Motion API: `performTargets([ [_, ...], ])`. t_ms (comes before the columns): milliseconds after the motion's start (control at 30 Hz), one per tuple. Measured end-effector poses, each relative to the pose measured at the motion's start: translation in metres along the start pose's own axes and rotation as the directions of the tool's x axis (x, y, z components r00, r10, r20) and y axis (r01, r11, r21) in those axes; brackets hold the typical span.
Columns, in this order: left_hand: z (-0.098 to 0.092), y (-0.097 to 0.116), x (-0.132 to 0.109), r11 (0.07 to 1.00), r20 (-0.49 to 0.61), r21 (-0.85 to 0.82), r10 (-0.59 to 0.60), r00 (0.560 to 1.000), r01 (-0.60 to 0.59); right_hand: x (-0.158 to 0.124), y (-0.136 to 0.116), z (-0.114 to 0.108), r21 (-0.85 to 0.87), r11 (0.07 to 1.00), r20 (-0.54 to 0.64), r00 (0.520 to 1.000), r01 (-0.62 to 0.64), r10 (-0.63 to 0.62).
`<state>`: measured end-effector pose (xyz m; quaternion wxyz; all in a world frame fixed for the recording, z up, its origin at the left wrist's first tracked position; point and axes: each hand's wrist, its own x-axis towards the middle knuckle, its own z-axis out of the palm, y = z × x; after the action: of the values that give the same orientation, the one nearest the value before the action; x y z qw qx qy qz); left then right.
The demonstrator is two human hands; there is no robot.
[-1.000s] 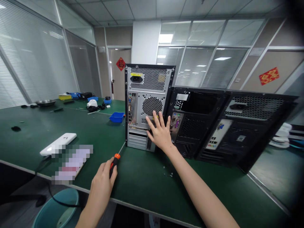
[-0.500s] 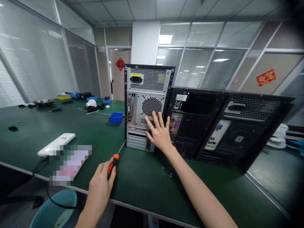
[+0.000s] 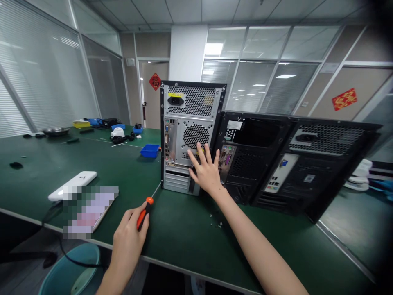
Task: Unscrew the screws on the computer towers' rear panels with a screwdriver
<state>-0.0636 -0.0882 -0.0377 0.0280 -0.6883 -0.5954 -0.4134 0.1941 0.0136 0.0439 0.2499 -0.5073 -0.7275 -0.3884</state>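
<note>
A computer case (image 3: 178,139) stands upright on the green table, its silver back panel facing me. My left hand (image 3: 130,229) is closed round the orange and black handle of a screwdriver (image 3: 145,214). The screwdriver's shaft points up and right, and its tip meets the lower left edge of the case. With fingers spread, my right hand (image 3: 206,170) rests against the lower right of the back panel, below the round fan grille (image 3: 196,135). Several small screws (image 3: 218,225) lie on the table below that hand.
Two black computer cases (image 3: 251,159) (image 3: 325,168) stand to the right. A blue tray (image 3: 150,151) sits left of the silver case. Nearer left lie a white power bank (image 3: 73,185) and a blurred flat object (image 3: 101,209). A teal bucket (image 3: 72,274) is below the table edge.
Almost nothing differs. The view has shifted very slightly; the screwdriver tip stays at the case's lower left edge, and my right hand keeps its place on the panel.
</note>
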Motion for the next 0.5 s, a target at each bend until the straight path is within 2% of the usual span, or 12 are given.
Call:
performTargets([
  [333, -0.003, 0.0048, 0.0007, 0.996, -0.018, 0.033, -0.084, 0.996, 0.084, 0.0005, 0.0, 0.0009, -0.009, 1.0, -0.022, 1.0, -0.002, 0.001],
  [500, 0.0005, 0.0033, 0.0004, 0.999, -0.045, 0.039, -0.026, 0.999, 0.028, 0.0004, 0.0001, 0.0008, -0.005, 1.0, -0.015, 1.0, 0.0, 0.0],
])
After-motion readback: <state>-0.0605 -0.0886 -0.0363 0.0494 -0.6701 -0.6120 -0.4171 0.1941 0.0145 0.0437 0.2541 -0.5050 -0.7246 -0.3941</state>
